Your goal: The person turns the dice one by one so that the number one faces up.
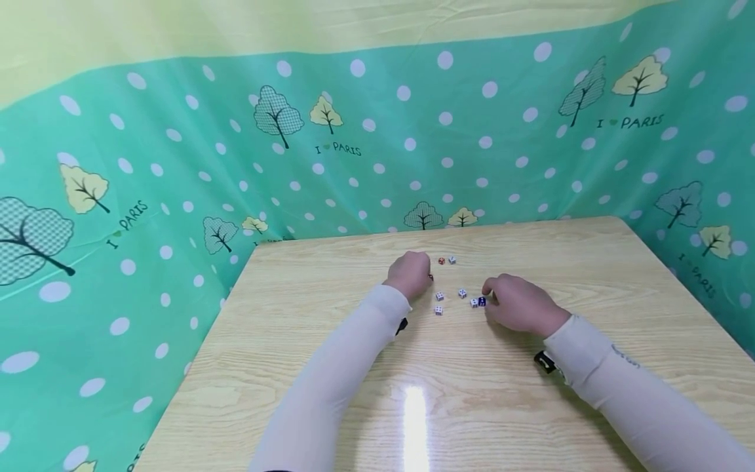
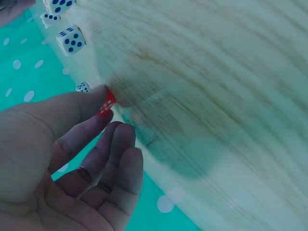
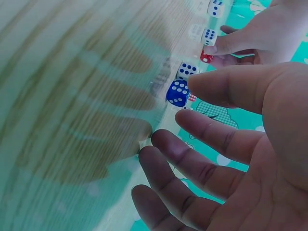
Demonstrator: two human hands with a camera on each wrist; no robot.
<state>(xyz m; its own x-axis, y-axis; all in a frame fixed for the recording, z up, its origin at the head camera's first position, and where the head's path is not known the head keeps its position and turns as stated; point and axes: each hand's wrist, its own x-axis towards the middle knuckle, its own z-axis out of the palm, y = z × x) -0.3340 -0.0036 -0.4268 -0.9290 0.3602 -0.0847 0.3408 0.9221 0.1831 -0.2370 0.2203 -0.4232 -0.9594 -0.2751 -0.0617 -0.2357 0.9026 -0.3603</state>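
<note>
Wooden tabletop (image 1: 283, 308): 1 red die (image 2: 108, 103) pinched, 1 blue die (image 3: 177, 94) within reach

Green curtain hangs (image 1: 333, 193) beyond the far edge. Near the middle, the left hand (image 1: 408, 274) pinches the red die between thumb and index finger. The right hand (image 1: 519, 305) has thumb and index finger parted at the blue die; I cannot tell whether they touch it.

5 white dice (image 1: 463, 293) lie around, 1 of them just beside the blue die; a 2nd red die (image 1: 441, 261) sits farther back. The step looks like handling dice singly, 1 per hand. The next move seems to call for a narrow, light grip on the blue die, without nudging its white neighbour.

Bare wood opens outside both hands and toward the person; behind the rear dice, the edge is nearer.
</note>
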